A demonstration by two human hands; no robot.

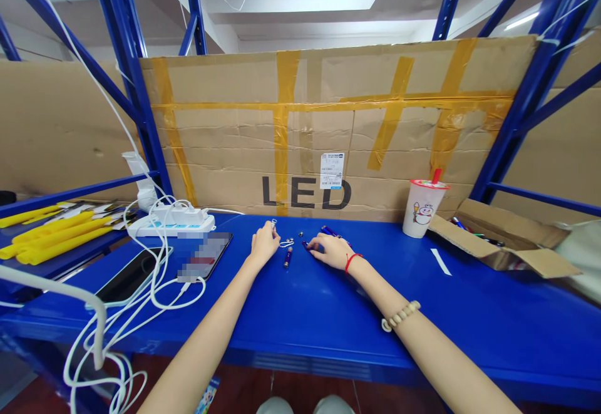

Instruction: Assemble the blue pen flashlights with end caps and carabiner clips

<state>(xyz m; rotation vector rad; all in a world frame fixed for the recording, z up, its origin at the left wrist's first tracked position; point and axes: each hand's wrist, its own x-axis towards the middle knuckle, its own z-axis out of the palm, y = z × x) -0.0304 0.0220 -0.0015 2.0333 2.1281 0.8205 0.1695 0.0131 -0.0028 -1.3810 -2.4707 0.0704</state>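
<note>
My left hand is closed, pinching a small silver metal clip at its fingertips. Right beside it another silver clip lies on the blue tabletop, with tiny silver pieces close by. A short dark blue cylinder with a metallic end lies between my hands. My right hand rests low over the table, fingers curled with the tips on a small dark blue tube piece. Behind its knuckles more blue tubes show, partly hidden by the hand.
To the left lie two phones, tangled white cables and a white power strip. On the right stand a lidded cup and an open cardboard box, near a white paper strip. A cardboard wall closes the back.
</note>
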